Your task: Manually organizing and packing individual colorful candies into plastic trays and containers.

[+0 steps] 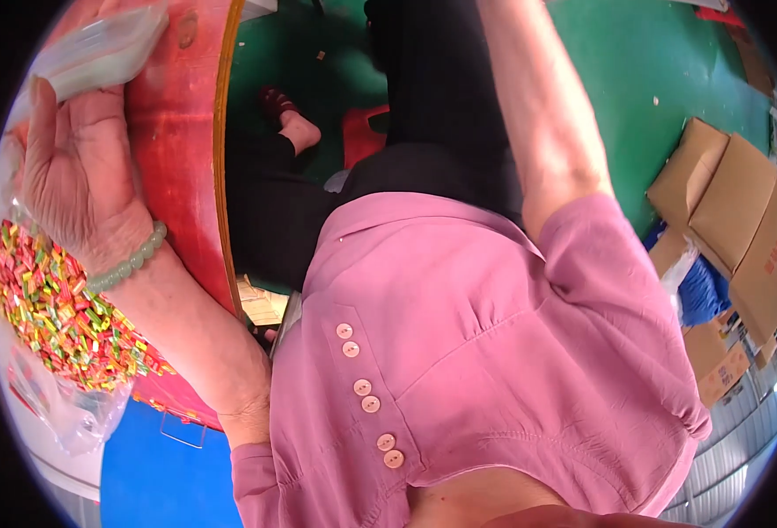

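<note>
The pink blouse [494, 352] fills the near field. Left hand [76, 172] (green bead bracelet [129, 261] at the wrist) rests on the red round table [177, 132], fingers curled around a clear plastic container [98, 53]. A bag of multicoloured small pieces [54, 308] lies beside the wrist. The right arm extends upward; its hand is out of frame. Cardboard boxes [732, 202] lie on the green floor [635, 79].

The left hand [76, 167] lies at the upper left of the frame, back toward the camera, fingers curled and reaching upward. Its forearm runs down toward the lower middle. The right arm [542, 114] stretches up past the top edge, hand unseen.
</note>
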### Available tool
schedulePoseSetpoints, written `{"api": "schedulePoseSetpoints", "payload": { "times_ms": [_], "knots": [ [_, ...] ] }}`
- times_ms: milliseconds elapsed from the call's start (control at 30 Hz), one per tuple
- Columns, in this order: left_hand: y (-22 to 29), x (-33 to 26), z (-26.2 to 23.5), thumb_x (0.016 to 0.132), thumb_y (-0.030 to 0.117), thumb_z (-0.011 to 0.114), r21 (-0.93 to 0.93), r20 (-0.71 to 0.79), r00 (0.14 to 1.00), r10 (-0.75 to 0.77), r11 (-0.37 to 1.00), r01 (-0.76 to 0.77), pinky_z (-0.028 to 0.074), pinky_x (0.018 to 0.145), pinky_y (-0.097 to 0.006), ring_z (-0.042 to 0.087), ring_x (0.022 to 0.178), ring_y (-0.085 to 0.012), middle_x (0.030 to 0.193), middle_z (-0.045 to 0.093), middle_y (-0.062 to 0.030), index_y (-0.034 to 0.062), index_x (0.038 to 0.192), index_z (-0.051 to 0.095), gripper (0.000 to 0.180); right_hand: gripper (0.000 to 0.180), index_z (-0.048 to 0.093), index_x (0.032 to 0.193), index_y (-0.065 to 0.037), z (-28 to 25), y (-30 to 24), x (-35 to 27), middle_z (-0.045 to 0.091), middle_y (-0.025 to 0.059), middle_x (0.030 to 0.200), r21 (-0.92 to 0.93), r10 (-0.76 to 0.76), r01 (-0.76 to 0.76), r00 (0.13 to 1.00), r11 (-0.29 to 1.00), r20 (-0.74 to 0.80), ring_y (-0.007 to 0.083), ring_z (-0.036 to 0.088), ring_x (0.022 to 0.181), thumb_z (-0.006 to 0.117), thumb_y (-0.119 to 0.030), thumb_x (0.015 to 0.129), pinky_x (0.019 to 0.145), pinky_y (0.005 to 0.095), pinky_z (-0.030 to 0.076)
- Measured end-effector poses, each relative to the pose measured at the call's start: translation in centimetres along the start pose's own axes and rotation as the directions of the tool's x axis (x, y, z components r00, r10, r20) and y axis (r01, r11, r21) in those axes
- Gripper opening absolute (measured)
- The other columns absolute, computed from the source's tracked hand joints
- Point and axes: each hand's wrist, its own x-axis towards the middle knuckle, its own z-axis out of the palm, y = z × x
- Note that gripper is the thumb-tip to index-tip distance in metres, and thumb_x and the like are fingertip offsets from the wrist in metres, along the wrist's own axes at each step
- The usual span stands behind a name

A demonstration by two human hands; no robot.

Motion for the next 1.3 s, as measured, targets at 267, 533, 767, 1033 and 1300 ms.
{"api": "schedulePoseSetpoints", "payload": {
  "times_ms": [267,533,767,1033,1300],
  "knots": [
    [-3.2,2.1,4.7,0.089,0.001,0.054,0.554,-0.529,0.790,0.309,0.831,0.045,0.012,0.113,-0.064,0.016,0.136,-0.0532,0.144,0.018,-0.0398,-0.0207,0.134,0.018,0.062,0.014,0.062,0.080,-0.001,-2.0,3.5,-21.5,0.066,0.0208,0.080,-0.506,0.508,-0.181,0.574,0.844,0.642,0.0389,0.064,0.079,0.059,-0.014,0.078,0.070,0.0467,0.052],
    [-2.1,1.5,4.7,0.091,0.007,0.054,0.515,-0.595,0.725,0.347,0.857,0.013,0.008,0.116,-0.059,0.013,0.139,-0.0489,0.148,0.013,-0.0360,-0.0153,0.139,0.019,0.063,0.035,0.068,0.102,-0.003,-3.1,8.4,-31.2,0.065,0.0218,0.108,-0.876,0.918,-0.324,-0.051,0.358,0.394,0.0359,0.061,0.106,0.066,-0.033,0.084,0.090,0.0446,0.050],
    [-5.3,2.8,5.7,0.090,0.006,0.057,0.905,-0.423,0.727,0.540,0.278,0.321,0.016,0.115,-0.054,0.019,0.139,-0.0462,0.150,0.018,-0.0305,-0.0100,0.142,0.020,0.066,0.032,0.069,0.097,-0.003,-2.2,10.3,-35.0,0.066,0.0232,0.100,-0.905,0.936,-0.305,-0.095,0.296,0.338,0.0382,0.062,0.100,0.066,-0.033,0.083,0.087,0.0460,0.050],
    [-3.8,2.1,5.5,0.091,0.011,0.058,0.570,-0.564,0.731,0.384,0.822,0.008,0.016,0.115,-0.057,0.021,0.138,-0.0470,0.147,0.021,-0.0328,-0.0125,0.141,0.018,0.068,0.033,0.066,0.112,-0.005,-1.4,10.6,-34.0,0.061,0.0210,0.118,-0.897,0.890,-0.287,-0.215,0.335,0.401,0.0341,0.059,0.113,0.059,-0.017,0.082,0.093,0.0437,0.048],
    [-5.2,2.8,6.2,0.095,0.013,0.051,0.700,-0.571,0.681,0.459,0.706,0.111,0.017,0.113,-0.061,0.021,0.137,-0.0486,0.144,0.020,-0.0371,-0.0145,0.139,0.020,0.060,0.032,0.069,0.101,-0.006,-0.6,9.7,-32.6,0.066,0.0212,0.103,-0.874,0.925,-0.327,0.006,0.361,0.379,0.0382,0.063,0.100,0.062,-0.031,0.083,0.087,0.0458,0.051]
  ]
}}
